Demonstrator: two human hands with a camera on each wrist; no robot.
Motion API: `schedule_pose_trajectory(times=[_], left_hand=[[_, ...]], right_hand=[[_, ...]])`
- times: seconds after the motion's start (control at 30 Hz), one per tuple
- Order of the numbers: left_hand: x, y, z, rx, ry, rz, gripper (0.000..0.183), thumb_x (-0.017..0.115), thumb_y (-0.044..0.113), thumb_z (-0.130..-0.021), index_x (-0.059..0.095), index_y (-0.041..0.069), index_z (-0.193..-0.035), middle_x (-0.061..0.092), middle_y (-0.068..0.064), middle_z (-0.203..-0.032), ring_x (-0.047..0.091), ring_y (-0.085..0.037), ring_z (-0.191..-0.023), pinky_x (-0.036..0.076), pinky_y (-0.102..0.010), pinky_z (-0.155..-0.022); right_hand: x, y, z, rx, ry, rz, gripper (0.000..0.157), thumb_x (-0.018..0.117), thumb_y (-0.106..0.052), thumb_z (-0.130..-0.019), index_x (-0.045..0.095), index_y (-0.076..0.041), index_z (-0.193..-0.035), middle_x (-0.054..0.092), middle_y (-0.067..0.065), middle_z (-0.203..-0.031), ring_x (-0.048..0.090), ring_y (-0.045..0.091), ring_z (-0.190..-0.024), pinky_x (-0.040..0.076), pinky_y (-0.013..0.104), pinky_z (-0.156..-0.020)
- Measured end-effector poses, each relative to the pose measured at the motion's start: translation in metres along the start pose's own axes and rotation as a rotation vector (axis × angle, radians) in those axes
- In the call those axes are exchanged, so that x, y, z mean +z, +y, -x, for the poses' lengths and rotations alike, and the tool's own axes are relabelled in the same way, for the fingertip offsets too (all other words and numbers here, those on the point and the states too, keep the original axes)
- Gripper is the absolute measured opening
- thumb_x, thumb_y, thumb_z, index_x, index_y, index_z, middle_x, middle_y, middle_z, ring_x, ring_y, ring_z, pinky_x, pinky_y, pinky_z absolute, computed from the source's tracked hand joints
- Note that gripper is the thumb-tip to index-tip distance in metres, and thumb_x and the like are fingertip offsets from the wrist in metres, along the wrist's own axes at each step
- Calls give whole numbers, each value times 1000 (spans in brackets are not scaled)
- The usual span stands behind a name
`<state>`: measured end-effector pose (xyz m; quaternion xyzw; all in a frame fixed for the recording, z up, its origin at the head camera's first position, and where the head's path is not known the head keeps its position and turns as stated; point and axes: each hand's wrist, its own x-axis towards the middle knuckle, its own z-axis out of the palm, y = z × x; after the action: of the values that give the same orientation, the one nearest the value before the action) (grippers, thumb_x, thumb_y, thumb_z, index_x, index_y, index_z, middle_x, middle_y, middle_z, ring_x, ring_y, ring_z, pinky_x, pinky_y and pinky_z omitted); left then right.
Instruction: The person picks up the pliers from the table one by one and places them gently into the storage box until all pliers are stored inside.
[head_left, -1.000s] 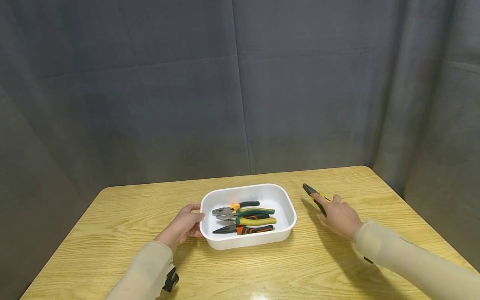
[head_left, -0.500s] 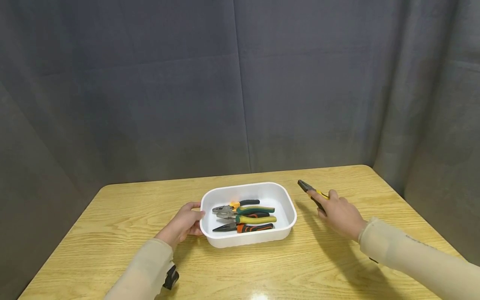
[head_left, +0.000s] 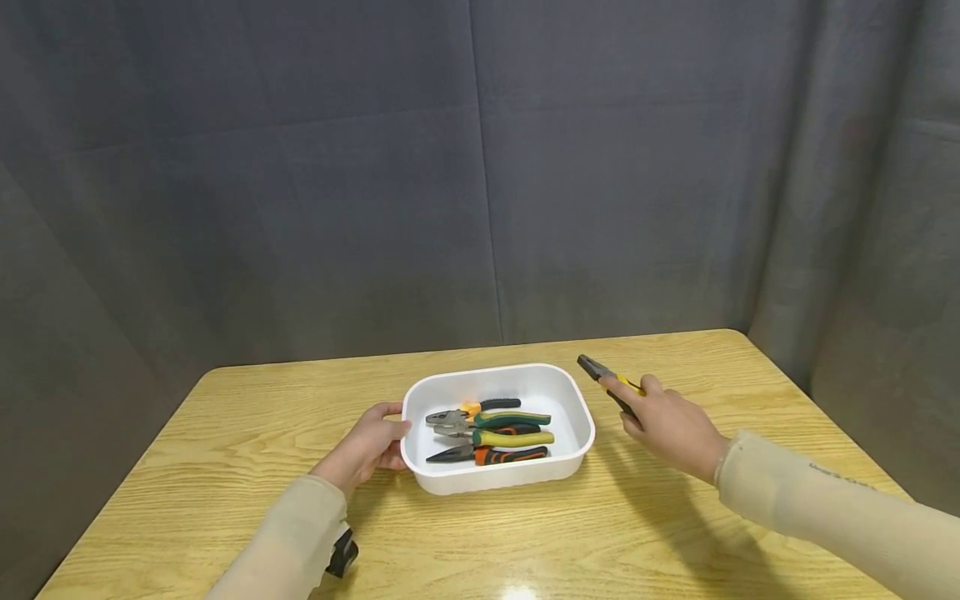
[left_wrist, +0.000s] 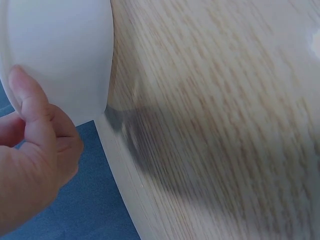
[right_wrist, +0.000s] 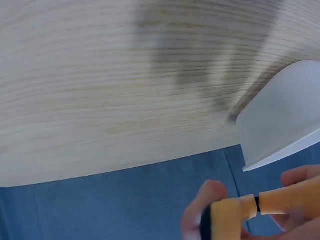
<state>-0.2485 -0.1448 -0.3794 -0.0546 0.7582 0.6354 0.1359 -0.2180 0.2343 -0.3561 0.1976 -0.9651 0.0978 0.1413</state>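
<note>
A white plastic tray stands on the table, with several pliers lying in it. My left hand grips the tray's left end, and in the left wrist view the thumb lies against its white wall. Beyond the tray's right end, my right hand holds combination pliers above the table, their head pointing away to the left and the index finger along them. Yellow-orange pliers handles show between the fingers in the right wrist view; much of the grip is hidden by the hand.
In the tray lie needle-nose pliers with orange-and-black handles in front, pliers with green-yellow handles behind, and orange-and-black pliers at the back. The wooden table ends at a grey curtain.
My right hand has moved left, carrying the pliers closer to the tray and away from the table's right side. The left hand and the tray stay where they were.
</note>
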Motion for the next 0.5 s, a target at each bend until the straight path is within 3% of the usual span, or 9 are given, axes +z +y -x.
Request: schedule_pose_trajectory(times=[0.5], left_hand=[[0, -1, 0, 11, 4, -1, 43, 45, 0, -98, 32, -11, -138, 55, -9, -70, 53, -10, -51, 49, -17, -43]], right_hand=[[3, -11, -7, -182, 61, 65, 42, 62, -9, -91, 56, -16, -132, 42, 6, -78, 36, 15, -52, 32, 22, -39]])
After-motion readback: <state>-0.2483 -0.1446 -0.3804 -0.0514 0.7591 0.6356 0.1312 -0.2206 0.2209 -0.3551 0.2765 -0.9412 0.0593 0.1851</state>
